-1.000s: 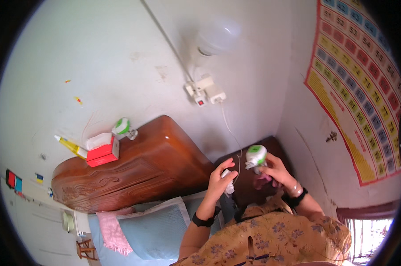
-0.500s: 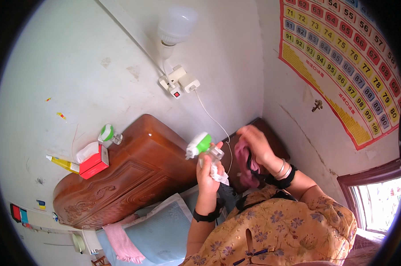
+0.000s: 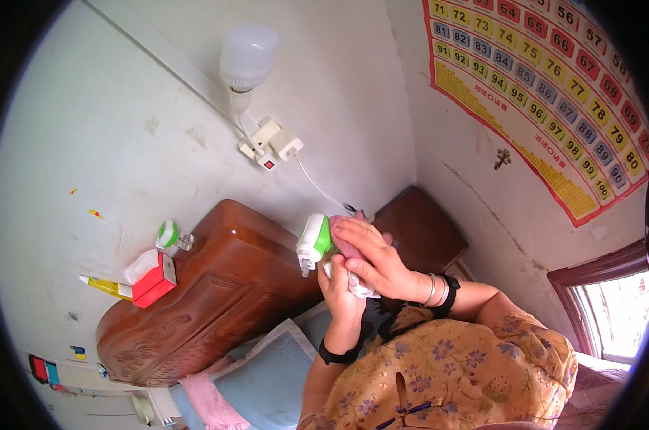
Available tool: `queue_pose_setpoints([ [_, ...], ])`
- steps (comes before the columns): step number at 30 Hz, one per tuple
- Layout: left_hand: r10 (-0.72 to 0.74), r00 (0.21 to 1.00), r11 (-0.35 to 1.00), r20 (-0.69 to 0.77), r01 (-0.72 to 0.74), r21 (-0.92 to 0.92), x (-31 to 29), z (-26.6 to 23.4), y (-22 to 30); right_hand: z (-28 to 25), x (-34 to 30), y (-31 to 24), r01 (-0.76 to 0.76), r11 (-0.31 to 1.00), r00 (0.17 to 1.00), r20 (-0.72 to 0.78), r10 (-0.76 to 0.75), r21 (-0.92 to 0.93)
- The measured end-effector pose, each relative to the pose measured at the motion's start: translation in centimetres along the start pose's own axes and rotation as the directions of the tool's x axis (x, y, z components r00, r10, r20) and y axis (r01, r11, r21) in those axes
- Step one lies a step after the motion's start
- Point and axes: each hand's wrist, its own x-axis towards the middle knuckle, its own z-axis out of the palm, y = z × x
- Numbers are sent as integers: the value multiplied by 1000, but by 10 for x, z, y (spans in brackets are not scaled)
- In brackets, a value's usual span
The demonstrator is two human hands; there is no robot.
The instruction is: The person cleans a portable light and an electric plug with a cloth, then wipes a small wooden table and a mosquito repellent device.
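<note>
In front of me, my left hand [image 3: 344, 297] is closed around a green-and-white plug-in vaporizer [image 3: 312, 242], its prongs pointing down to the left. A crumpled white tissue [image 3: 361, 288] is also in that hand, near the wrist. My right hand [image 3: 374, 259] presses a pink cloth [image 3: 344, 240] against the green side of the vaporizer; its fingers bend over the cloth. The clear lower part of the vaporizer, seen earlier, is mostly hidden behind my hands.
A carved wooden headboard [image 3: 217, 287] stands left, with a red tissue box [image 3: 154, 283], a yellow tube [image 3: 108, 287] and a similar green-and-white vaporizer [image 3: 169, 234] along its top. A bulb [image 3: 249, 57] and white adapters [image 3: 268, 143] are on the wall. A brown cabinet [image 3: 425, 226] fills the corner.
My right hand has moved left with the pink cloth and now touches the vaporizer, which has turned to a more upright slant. The view has shifted slightly.
</note>
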Motion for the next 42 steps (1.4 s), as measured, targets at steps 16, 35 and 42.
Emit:
queue_pose_setpoints([
  [16, 123, 964, 681, 236, -255, 687, 14, -44, -26, 3, 3, 36, -537, 747, 807, -20, 591, 393],
  [35, -100, 986, 850, 133, 15, 527, 14, -27, 4, -65, 22, 25, -244, 24, 676, 152, 721, 969],
  [42, -157, 923, 816, 350, -78, 573, 15, -32, 10, -44, 24, 8, -345, 767, 930, 309, 200, 541],
])
